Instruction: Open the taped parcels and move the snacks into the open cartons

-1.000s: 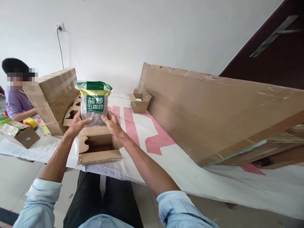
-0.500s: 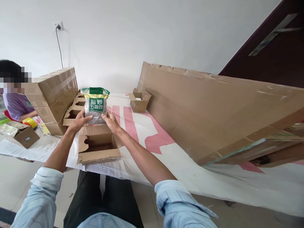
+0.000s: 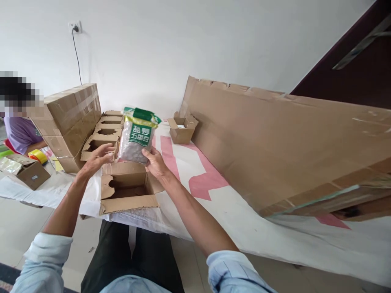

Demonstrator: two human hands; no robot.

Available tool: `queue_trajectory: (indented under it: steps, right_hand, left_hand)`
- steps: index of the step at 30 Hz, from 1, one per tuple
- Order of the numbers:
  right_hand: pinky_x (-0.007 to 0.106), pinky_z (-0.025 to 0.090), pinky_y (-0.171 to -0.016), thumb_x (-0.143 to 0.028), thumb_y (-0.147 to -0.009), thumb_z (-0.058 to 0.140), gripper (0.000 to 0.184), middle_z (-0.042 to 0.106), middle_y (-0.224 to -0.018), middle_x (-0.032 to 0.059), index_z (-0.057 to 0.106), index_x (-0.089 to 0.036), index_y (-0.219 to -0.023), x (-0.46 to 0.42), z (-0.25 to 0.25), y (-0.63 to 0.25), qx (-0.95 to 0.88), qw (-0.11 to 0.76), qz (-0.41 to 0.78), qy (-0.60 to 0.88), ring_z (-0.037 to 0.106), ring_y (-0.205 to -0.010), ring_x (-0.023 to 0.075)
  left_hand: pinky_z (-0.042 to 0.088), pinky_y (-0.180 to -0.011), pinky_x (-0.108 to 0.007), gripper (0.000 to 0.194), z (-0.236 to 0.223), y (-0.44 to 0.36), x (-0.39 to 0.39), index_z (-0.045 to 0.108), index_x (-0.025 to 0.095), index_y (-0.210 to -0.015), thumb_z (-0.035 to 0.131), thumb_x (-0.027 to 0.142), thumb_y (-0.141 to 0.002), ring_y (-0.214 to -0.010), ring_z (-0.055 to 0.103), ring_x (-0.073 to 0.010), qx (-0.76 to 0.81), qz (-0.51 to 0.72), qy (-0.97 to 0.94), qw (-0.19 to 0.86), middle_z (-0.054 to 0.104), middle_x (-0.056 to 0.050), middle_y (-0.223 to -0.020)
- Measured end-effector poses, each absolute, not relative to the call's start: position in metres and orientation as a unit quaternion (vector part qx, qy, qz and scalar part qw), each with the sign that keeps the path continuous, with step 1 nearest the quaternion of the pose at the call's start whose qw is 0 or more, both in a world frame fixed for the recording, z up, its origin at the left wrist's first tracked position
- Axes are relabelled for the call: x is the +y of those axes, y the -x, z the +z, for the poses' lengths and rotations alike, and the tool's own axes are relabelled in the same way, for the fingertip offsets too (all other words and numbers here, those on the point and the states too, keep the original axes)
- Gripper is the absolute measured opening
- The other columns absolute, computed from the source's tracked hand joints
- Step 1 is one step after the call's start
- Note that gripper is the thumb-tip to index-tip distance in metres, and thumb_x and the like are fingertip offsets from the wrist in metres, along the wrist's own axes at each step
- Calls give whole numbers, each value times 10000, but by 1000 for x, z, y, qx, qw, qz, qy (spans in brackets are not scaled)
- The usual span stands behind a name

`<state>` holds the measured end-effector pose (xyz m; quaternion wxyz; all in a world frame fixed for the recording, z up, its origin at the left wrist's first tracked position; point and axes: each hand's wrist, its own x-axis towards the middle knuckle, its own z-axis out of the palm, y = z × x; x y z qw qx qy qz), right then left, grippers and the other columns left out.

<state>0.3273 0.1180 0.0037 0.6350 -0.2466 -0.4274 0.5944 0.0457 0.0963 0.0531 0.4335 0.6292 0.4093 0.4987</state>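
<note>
A clear bag of beans (image 3: 136, 138) with a green-and-gold top and white lettering hangs tilted above an open cardboard box (image 3: 130, 203). My right hand (image 3: 155, 162) grips its lower right corner, thumb on the front. Just left of the bag, my left hand (image 3: 97, 159) is apart from it, fingers stretched out and holding nothing. The open box below stands at the table's front edge, its flaps folded out. Behind my left hand is a row of several cardboard boxes (image 3: 100, 145) with ragged cut openings.
Stacked taped cartons (image 3: 71, 118) stand at left, with a small box (image 3: 32, 173) and yellow tape (image 3: 38, 156) beside them. A person in a purple shirt (image 3: 20, 132) sits beyond. A small open box (image 3: 182, 129) is farther back, next to a large cardboard sheet (image 3: 275, 150) on the right.
My left hand has let go of the bag and moved slightly left. The right hand has carried the bag to the right, and it now leans over to the right.
</note>
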Motion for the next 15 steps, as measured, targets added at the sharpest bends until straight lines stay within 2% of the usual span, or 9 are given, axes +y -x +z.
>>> queue_trajectory:
  steps: [3,5,7,11,15]
  right_hand:
    - [443,672,-986,-651,-681,1041,661,866,-1260,43,733,-309,-1156,111,6,-351,-419,676,553,248,785,-1208,308]
    - [453,660,-1029,-642,-699,1033,651,857,-1290,51,735,-305,-1170,106,6,-365,-419,697,526,249,772,-1249,306]
    - [461,656,-1036,-633,-715,1024,641,849,-1301,68,736,-292,-1175,102,2,-376,-417,710,508,254,766,-1261,311]
    - [463,644,-1037,-626,-765,982,588,847,-1272,76,739,-286,-1178,99,-14,-386,-411,727,476,276,764,-1249,306]
    - [477,636,-1043,-613,-776,967,585,850,-1237,71,743,-295,-1212,101,-36,-394,-387,744,460,292,772,-1200,293]
  left_hand:
    - [597,-792,-334,660,28,-8,95,852,204,-1062,1065,622,-598,-983,792,-283,552,503,-546,379,856,-104,-1061]
    - [543,-699,-304,670,6,8,94,812,184,-886,1066,655,-482,-833,760,-253,615,473,-505,379,818,-84,-871]
    - [500,-642,-288,681,-16,13,96,770,180,-792,1056,674,-420,-741,723,-234,637,453,-487,389,779,-73,-765]
    - [497,-625,-289,685,-45,0,110,714,187,-753,1024,698,-417,-666,671,-207,637,448,-474,411,730,-46,-673]
    - [457,-589,-295,635,-54,-11,133,717,190,-788,985,681,-489,-606,600,-195,613,467,-478,422,641,-8,-591]
